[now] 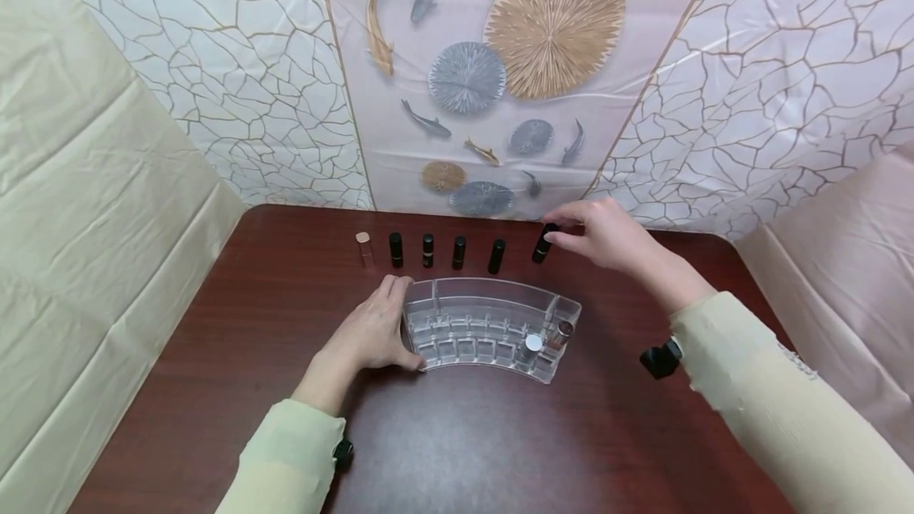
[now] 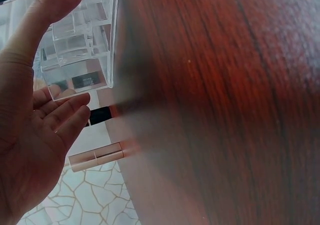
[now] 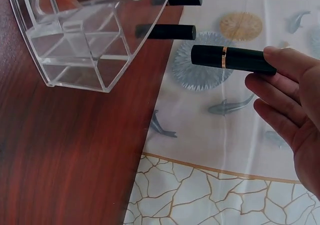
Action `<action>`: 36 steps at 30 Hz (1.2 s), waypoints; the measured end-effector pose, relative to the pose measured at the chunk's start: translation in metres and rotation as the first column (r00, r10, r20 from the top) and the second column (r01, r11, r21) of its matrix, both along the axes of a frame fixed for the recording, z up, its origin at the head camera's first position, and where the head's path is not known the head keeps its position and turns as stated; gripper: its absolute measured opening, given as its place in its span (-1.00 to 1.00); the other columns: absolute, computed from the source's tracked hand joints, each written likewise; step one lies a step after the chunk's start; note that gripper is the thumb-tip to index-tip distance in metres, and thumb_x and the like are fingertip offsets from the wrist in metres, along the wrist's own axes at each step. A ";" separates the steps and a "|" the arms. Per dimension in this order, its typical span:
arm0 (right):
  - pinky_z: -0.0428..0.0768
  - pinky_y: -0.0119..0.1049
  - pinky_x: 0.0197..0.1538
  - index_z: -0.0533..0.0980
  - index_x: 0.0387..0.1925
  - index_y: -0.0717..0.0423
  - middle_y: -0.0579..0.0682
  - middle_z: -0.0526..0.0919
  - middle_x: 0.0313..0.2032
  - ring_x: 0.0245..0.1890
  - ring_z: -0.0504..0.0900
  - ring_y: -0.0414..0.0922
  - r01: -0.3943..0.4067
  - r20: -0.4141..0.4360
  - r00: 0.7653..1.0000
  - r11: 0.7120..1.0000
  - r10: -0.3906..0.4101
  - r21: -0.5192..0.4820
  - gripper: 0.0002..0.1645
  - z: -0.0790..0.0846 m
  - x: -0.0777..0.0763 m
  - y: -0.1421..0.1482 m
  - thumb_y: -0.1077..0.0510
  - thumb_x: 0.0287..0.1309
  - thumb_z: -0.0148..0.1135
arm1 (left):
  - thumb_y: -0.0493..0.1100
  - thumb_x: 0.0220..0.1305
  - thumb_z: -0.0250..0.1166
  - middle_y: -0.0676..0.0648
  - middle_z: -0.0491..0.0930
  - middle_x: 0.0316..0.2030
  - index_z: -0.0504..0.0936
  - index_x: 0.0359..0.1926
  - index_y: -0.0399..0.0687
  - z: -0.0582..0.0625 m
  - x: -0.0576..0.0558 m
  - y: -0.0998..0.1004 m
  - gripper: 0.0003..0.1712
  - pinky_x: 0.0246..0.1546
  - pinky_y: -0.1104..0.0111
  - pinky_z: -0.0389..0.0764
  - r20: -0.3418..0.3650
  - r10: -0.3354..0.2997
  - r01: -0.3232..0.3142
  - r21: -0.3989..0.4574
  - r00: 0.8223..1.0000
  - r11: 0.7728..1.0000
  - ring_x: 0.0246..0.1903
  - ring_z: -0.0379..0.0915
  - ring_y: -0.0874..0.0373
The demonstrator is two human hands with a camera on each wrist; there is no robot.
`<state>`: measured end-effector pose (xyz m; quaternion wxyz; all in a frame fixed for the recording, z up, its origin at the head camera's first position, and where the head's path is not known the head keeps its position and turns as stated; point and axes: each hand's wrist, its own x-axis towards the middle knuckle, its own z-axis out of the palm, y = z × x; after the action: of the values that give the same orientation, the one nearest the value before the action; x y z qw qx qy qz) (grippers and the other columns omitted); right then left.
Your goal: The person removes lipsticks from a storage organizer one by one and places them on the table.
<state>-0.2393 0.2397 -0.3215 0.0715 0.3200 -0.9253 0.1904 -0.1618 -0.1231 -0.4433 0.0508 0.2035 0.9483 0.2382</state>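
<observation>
A clear acrylic lipstick organizer, curved and split into small compartments, sits mid-table. My left hand grips its left end, thumb at the front corner and fingers at the back; in the left wrist view the thumb overlaps the clear wall. Two lipstick tubes, one with a silver top and one with a dark top, stand in its right-hand compartments. Behind the organizer, my right hand pinches a black lipstick with a gold band by its upper end. The tube's lower end is free and slightly tilted.
Along the back of the brown table stand a rose-gold lipstick and several black ones, among them one nearest my right hand. A patterned cloth hangs just behind the table's back edge.
</observation>
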 end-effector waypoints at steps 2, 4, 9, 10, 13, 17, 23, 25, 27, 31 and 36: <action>0.73 0.05 -0.11 0.75 0.04 0.24 0.13 0.85 -0.19 -0.19 0.85 0.04 0.004 0.007 1.000 1.000 -0.004 0.004 -0.72 -0.001 -0.003 0.000 0.23 0.34 0.45 | 0.12 -0.32 0.83 -0.27 0.38 0.28 0.19 0.53 -0.30 -0.001 0.000 0.000 0.47 0.24 0.00 0.61 -0.002 -0.002 0.002 0.005 1.000 1.000 0.18 0.49 -0.15; 0.73 0.06 -0.10 0.75 0.05 0.23 0.14 0.85 -0.18 -0.17 0.85 0.05 0.012 0.018 1.000 1.000 -0.012 0.007 -0.71 -0.002 -0.006 0.001 0.23 0.35 0.44 | 0.11 -0.32 0.83 -0.26 0.38 0.28 0.19 0.53 -0.30 -0.001 0.000 0.000 0.47 0.24 0.00 0.60 -0.002 -0.002 0.002 0.005 1.000 1.000 0.18 0.49 -0.15; 0.72 0.08 -0.06 0.74 0.07 0.25 0.16 0.85 -0.15 -0.13 0.84 0.08 0.024 0.036 0.999 1.000 -0.025 0.013 -0.70 -0.008 -0.013 0.002 0.22 0.37 0.42 | 0.11 -0.32 0.83 -0.27 0.38 0.28 0.18 0.53 -0.29 -0.002 -0.001 0.000 0.47 0.24 0.00 0.60 -0.008 -0.003 0.003 -0.002 1.000 1.000 0.18 0.49 -0.15; 0.72 0.08 -0.06 0.74 0.07 0.25 0.16 0.85 -0.15 -0.13 0.84 0.08 0.028 0.040 0.999 1.000 -0.028 0.014 -0.70 -0.009 -0.014 0.002 0.22 0.37 0.43 | 0.12 -0.31 0.82 -0.26 0.38 0.29 0.17 0.53 -0.28 -0.002 -0.001 0.000 0.47 0.25 0.00 0.60 -0.006 -0.003 0.002 -0.006 1.000 1.000 0.19 0.49 -0.15; 0.72 0.08 -0.03 0.74 0.06 0.24 0.15 0.85 -0.15 -0.12 0.84 0.07 0.037 0.057 0.998 0.999 -0.037 0.015 -0.70 -0.013 -0.018 0.001 0.22 0.35 0.43 | 0.11 -0.31 0.82 -0.26 0.38 0.28 0.18 0.53 -0.27 -0.001 0.000 0.000 0.46 0.24 0.01 0.60 -0.005 0.000 0.000 -0.002 1.000 1.000 0.19 0.49 -0.14; 0.73 0.06 -0.03 0.74 0.06 0.25 0.15 0.85 -0.16 -0.12 0.85 0.07 0.039 0.099 0.994 0.999 -0.039 0.000 -0.70 -0.022 -0.023 0.000 0.25 0.32 0.44 | 0.11 -0.30 0.83 -0.27 0.38 0.29 0.18 0.54 -0.29 -0.001 0.000 0.001 0.46 0.27 0.01 0.59 0.004 0.001 -0.001 0.002 1.000 1.000 0.20 0.48 -0.14; 0.71 0.03 -0.03 0.74 0.06 0.24 0.14 0.85 -0.16 -0.10 0.84 0.06 0.045 0.132 0.990 0.999 -0.046 0.009 -0.69 -0.040 -0.028 -0.002 0.24 0.32 0.45 | 0.11 -0.30 0.82 -0.26 0.38 0.29 0.18 0.53 -0.29 -0.001 -0.001 0.000 0.46 0.26 0.03 0.60 -0.002 0.002 -0.002 0.001 1.000 1.000 0.19 0.49 -0.13; 0.70 0.03 -0.04 0.75 0.06 0.22 0.13 0.85 -0.15 -0.09 0.83 0.06 0.052 0.136 0.989 0.999 -0.054 0.017 -0.69 -0.046 -0.030 -0.003 0.22 0.33 0.45 | 0.11 -0.30 0.82 -0.26 0.39 0.28 0.19 0.53 -0.29 -0.001 -0.001 0.000 0.45 0.25 0.03 0.60 -0.006 0.002 -0.002 0.002 1.000 1.000 0.18 0.49 -0.13; 0.70 0.05 -0.06 0.74 0.06 0.22 0.14 0.85 -0.14 -0.10 0.82 0.08 0.055 0.141 0.988 0.998 -0.057 0.016 -0.70 -0.051 -0.030 -0.004 0.21 0.33 0.45 | 0.11 -0.30 0.82 -0.26 0.39 0.27 0.20 0.52 -0.29 -0.001 -0.001 0.000 0.45 0.24 0.02 0.61 -0.009 0.001 -0.001 0.001 1.000 1.000 0.17 0.49 -0.13; 0.70 0.05 -0.06 0.75 0.05 0.23 0.16 0.84 -0.14 -0.10 0.81 0.08 0.053 0.154 0.987 0.999 -0.054 0.012 -0.70 -0.058 -0.033 -0.006 0.22 0.32 0.46 | 0.11 -0.31 0.82 -0.25 0.39 0.26 0.20 0.52 -0.29 -0.001 0.000 0.000 0.44 0.23 0.02 0.61 -0.008 0.002 -0.002 0.003 1.000 1.000 0.16 0.50 -0.14; 0.70 0.03 -0.08 0.75 0.03 0.25 0.15 0.84 -0.16 -0.14 0.81 0.07 0.055 0.170 0.984 0.998 -0.058 0.025 -0.71 -0.067 -0.037 -0.006 0.24 0.31 0.46 | 0.11 -0.32 0.83 -0.24 0.39 0.27 0.19 0.53 -0.27 0.000 0.000 0.000 0.47 0.24 0.02 0.60 0.003 0.006 -0.006 0.002 1.000 1.000 0.17 0.49 -0.13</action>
<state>-0.2760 0.2336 -0.3884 -0.0056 0.2769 -0.9386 0.2057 -0.1620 -0.1226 -0.4436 0.0513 0.2002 0.9487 0.2395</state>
